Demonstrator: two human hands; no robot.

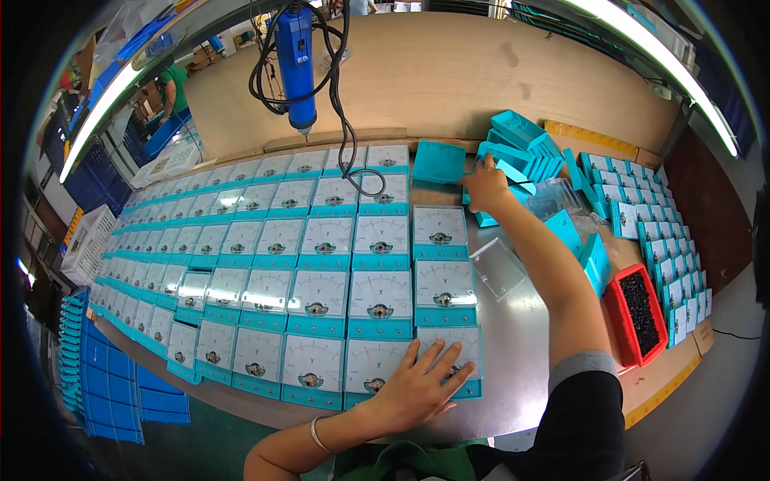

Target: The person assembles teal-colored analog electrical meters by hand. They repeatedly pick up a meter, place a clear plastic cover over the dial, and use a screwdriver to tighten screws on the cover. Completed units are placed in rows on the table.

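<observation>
The left hand (419, 386) lies flat, fingers spread and holding nothing, across 2 teal-framed panel meters at the near edge of the metal bench (521, 353): its palm covers the lower corner of one meter (377, 365) and its fingertips rest on the dial face of the near-right meter (455, 357). A thin bangle (318, 437) circles that wrist. The right hand (484, 183) is stretched far across the bench to a heap of teal back covers (525, 148), its fingers closed on the edge of one of them; how firmly it pinches cannot be told from here. Just left of that hand a single teal cover (439, 161) lies flat. Beside the right forearm sits a clear plastic front cover (497, 268), and beyond it a crumpled clear bag (555, 198). Rows of the same white-faced meters (241, 240) fill the bench leftward. A blue electric screwdriver (295, 60) hangs above them with its black cable (346, 120) looping down onto the rows. At the right, a red tray of small black parts (635, 309) sits beside more meters stacked on edge (666, 232).
</observation>
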